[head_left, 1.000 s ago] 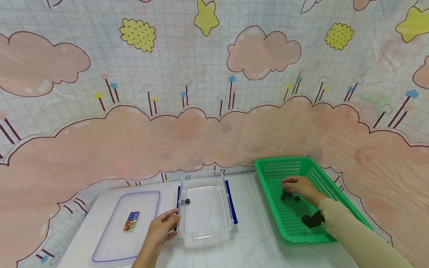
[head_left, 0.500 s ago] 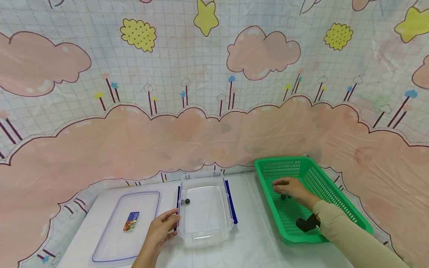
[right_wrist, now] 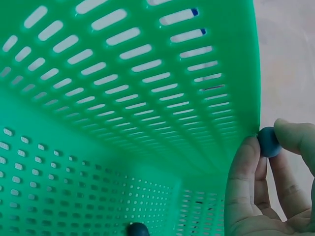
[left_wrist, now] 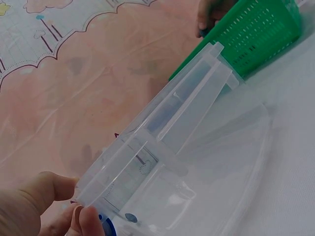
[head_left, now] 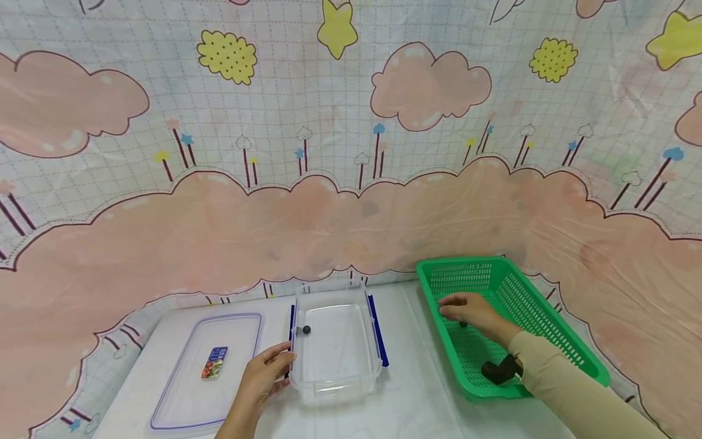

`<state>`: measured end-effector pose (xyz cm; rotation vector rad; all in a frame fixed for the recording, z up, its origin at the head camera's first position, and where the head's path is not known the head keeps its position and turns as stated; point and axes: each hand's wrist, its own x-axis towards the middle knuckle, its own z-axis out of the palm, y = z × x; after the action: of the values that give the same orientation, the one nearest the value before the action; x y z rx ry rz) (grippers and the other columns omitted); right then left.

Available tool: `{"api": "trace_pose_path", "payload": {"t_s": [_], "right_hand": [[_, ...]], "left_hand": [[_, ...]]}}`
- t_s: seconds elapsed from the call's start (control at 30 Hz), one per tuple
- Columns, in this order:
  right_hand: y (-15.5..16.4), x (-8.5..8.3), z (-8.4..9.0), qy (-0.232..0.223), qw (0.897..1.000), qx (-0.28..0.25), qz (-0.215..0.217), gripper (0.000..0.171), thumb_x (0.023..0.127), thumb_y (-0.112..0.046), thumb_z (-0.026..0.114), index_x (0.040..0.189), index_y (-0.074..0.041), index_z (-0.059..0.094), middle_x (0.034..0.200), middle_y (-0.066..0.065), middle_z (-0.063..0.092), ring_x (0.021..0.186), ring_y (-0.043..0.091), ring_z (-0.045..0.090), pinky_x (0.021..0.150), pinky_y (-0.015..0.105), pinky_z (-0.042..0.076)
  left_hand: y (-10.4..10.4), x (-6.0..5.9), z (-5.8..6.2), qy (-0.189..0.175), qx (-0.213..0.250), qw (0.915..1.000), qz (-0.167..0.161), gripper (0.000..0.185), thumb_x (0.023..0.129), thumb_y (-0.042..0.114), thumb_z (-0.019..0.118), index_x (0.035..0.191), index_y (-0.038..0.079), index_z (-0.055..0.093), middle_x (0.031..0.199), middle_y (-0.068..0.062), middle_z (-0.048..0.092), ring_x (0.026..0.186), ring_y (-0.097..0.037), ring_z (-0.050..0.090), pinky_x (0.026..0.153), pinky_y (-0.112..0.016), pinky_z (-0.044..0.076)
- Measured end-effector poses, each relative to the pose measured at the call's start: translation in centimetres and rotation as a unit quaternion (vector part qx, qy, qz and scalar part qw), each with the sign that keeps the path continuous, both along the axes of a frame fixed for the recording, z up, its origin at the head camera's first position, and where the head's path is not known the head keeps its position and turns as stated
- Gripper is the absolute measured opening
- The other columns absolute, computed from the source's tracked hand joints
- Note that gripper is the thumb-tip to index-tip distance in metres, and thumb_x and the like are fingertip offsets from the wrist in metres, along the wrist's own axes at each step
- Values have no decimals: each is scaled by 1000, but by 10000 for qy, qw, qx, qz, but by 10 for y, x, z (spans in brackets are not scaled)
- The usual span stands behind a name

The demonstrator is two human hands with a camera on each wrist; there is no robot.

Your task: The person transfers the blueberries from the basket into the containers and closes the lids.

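Observation:
My left hand [head_left: 263, 375] grips the left side of a clear plastic food container [head_left: 334, 387], thumb at the rim and fingers by a blue latch [left_wrist: 108, 225]. Inside the container, near its left wall, lies one small dark ball [head_left: 307, 330]. Over the left side of a green plastic basket [head_left: 466, 260], my right hand [head_left: 468, 311] pinches another small dark ball [right_wrist: 269, 142] between thumb and fingers, level with the rim in the right wrist view. A further dark ball [right_wrist: 138, 229] lies on the basket floor, partly hidden by the hand in the head view.
The container's clear lid [head_left: 181, 396], edged in blue with a colourful label [head_left: 214, 363], lies flat to the left. A blue side flap [head_left: 378, 329] stands out on the container's right. Behind the white table [head_left: 411, 390] hangs a cloud-patterned cloth [head_left: 329, 231].
My right hand has moved left inside the basket, from over the cluster of dark balls to the basket's left side. My left hand and the container have stayed in place.

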<state>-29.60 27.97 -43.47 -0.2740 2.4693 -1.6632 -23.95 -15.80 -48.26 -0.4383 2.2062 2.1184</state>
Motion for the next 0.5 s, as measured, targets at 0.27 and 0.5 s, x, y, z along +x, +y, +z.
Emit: {"api": "trace_pose_path", "payload": {"t_s": [0.27,0.5], "right_hand": [[-5,3,5,10,9999,121,-77,43,95,-22,66,127,5,58,122,19,63,111,32,62,99,50,49],[-8,3,8,-80,10000,-37,-38,47,95,-24,66,130,6,55,125,20,62,115,33,61,102,50,48]], "left_hand": [[-1,0,-1,59,77,9999,-79,46,90,17,70,131,-2,59,94,2,69,83,-17,61,65,-29,55],[-1,0,0,52,66,9999,-69,46,90,16,70,131,-2,59,93,3,68,83,-16,61,65,-28,55]]}}
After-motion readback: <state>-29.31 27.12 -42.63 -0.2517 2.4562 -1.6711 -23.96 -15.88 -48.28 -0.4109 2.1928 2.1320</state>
